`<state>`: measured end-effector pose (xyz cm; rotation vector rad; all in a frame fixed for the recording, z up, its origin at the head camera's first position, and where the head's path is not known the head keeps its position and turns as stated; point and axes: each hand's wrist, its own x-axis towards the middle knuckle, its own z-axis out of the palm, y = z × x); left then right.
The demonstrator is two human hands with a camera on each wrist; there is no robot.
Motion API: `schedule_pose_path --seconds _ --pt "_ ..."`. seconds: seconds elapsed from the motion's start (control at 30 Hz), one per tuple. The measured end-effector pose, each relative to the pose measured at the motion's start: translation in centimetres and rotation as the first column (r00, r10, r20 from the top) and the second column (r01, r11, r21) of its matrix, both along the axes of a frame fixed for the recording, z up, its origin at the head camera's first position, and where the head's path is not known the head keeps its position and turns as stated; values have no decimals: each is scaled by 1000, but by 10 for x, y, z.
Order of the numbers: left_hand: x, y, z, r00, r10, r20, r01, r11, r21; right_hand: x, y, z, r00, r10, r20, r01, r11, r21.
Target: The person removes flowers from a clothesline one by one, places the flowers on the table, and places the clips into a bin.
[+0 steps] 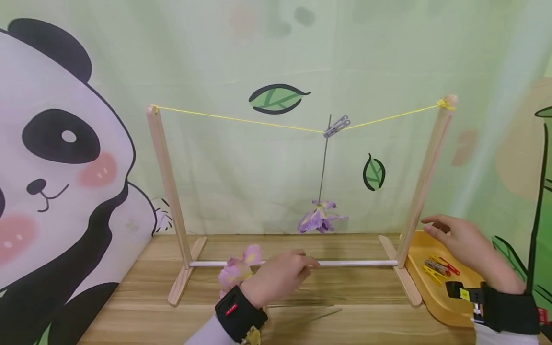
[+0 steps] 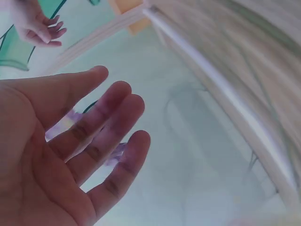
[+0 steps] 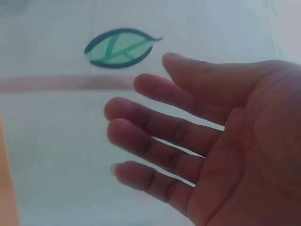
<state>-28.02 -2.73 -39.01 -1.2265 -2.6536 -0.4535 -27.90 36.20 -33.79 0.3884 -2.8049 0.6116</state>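
Note:
A purple flower (image 1: 320, 218) hangs head down from a yellow string (image 1: 241, 121), its stem held there by a grey clothespin (image 1: 337, 127). My left hand (image 1: 282, 277) hovers low in front of the rack, fingers relaxed and nothing in them; the left wrist view shows its bare palm (image 2: 42, 165). Beside that wrist lies a pink-purple flower (image 1: 236, 270) on the table, partly hidden, with thin stems (image 1: 321, 314) reaching right. My right hand (image 1: 467, 244) is raised over the yellow tray (image 1: 440, 314), its fingers loosely bent and holding nothing in the right wrist view.
The wooden rack has a left post (image 1: 169, 187) and a right post (image 1: 424, 187), joined low by a white rod (image 1: 358, 263). Several colored clothespins (image 1: 441, 268) lie in the tray at the right. A printed cloth with a panda (image 1: 69, 191) hangs behind.

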Motion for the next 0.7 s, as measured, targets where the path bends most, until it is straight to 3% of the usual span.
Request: schedule_pose_path --seconds 0.2,0.33,0.4,0.47,0.57,0.7 --pt "-7 -2 14 1000 -2 23 0 995 98 3 -19 2 992 26 -121 -35 997 -72" --pt "-11 -5 26 992 -61 109 30 964 263 6 -40 6 968 30 -250 -68 987 -145" --pt "-15 -6 33 985 -99 144 41 931 364 8 -51 10 952 23 -305 -85 978 -192" --pt "-19 -5 38 984 -116 138 41 890 455 9 -61 14 937 17 -349 -104 967 -234" --pt "-25 -2 46 992 -83 95 14 822 569 7 -73 23 914 31 -405 -150 952 -265" --pt "-36 4 53 999 -15 34 -13 729 685 2 -87 41 869 92 -486 -232 944 -236"
